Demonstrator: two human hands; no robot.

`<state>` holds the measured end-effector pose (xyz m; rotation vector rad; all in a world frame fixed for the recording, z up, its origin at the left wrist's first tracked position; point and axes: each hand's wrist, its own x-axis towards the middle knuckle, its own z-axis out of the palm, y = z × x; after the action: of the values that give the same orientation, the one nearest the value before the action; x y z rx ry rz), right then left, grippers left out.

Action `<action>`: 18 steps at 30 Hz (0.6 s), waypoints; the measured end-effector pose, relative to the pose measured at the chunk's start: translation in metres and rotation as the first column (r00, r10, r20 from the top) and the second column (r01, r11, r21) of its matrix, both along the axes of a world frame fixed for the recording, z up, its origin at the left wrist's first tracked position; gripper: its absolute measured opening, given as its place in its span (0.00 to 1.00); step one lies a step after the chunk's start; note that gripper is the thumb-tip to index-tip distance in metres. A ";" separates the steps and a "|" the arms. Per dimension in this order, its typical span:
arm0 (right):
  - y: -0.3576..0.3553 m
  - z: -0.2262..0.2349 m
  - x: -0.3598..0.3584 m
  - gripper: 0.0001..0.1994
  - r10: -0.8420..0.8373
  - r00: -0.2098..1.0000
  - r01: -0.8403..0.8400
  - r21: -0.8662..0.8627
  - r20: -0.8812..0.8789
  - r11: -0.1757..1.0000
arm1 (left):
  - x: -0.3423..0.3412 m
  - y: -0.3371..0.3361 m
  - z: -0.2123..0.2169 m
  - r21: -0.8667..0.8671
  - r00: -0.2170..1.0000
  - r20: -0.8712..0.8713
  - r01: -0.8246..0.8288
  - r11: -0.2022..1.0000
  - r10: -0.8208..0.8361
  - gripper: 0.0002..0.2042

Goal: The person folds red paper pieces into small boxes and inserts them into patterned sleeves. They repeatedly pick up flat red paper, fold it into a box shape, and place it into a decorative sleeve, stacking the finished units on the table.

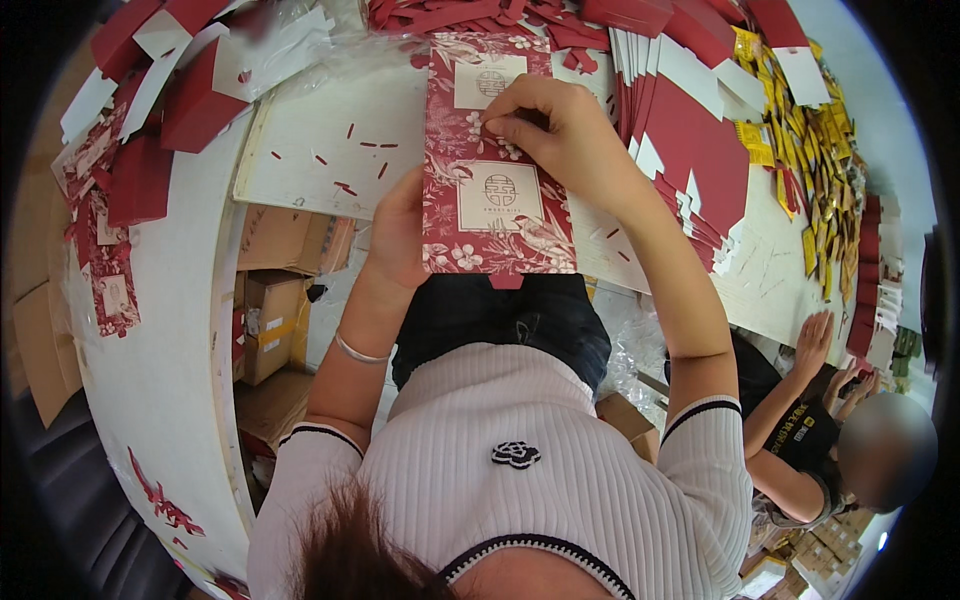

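Note:
A long red printed cardboard piece (444,215), with flowers, birds and two cream panels, is held up in front of me. My left hand (401,232) grips it by its left edge, with the fingers out of sight behind it. Over its upper half, my right hand (560,130) is closed in a pinch, thumb and index finger together at the surface between the two panels. Whatever is between those fingertips is too small to make out. A red tab (506,281) pokes out below the cardboard's lower edge.
Stacked red and white box blanks (690,140) lie to the right, beside a heap of yellow packets (815,150). Red boxes (205,95) stand at the left. Red offcuts (450,15) cover the far edge. A co-worker's hand (815,342) shows at the right.

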<state>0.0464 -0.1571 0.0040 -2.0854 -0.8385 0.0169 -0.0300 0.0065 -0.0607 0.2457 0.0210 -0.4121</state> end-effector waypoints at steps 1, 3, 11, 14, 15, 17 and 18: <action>0.000 0.003 0.001 0.03 -0.002 1.000 0.001 -0.032 -0.022 0.999 | -0.001 -0.003 0.001 0.122 0.997 -0.010 -0.077 0.990 0.078 0.16; 0.001 0.003 0.002 0.03 0.021 1.000 -0.020 -0.089 0.005 0.996 | 0.003 -0.009 0.002 0.458 0.982 0.098 -0.189 0.868 0.162 0.14; -0.009 0.009 0.016 0.04 0.156 0.977 -0.169 -0.083 -0.148 0.982 | 0.016 -0.017 -0.008 0.644 0.942 0.215 -0.334 0.688 0.257 0.10; -0.011 0.015 0.023 0.04 0.167 0.933 -0.177 -0.003 -0.318 0.984 | 0.018 -0.017 -0.007 0.656 0.937 0.239 -0.348 0.670 0.253 0.10; -0.013 0.008 0.025 0.03 0.187 0.928 -0.176 0.063 -0.322 0.982 | 0.018 -0.018 -0.004 0.652 0.939 0.234 -0.343 0.676 0.251 0.10; -0.013 0.008 0.023 0.04 0.172 0.926 -0.156 0.076 -0.336 0.985 | 0.019 -0.021 0.001 0.645 0.942 0.210 -0.334 0.687 0.261 0.10; -0.013 0.008 0.021 0.04 0.165 0.925 -0.145 0.082 -0.343 0.986 | 0.019 -0.023 0.002 0.640 0.943 0.192 -0.329 0.694 0.270 0.10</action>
<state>0.0678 -0.1703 0.0121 -1.8834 -0.7707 0.4337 -0.0112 -0.0163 -0.0588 0.9660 0.1287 -0.0427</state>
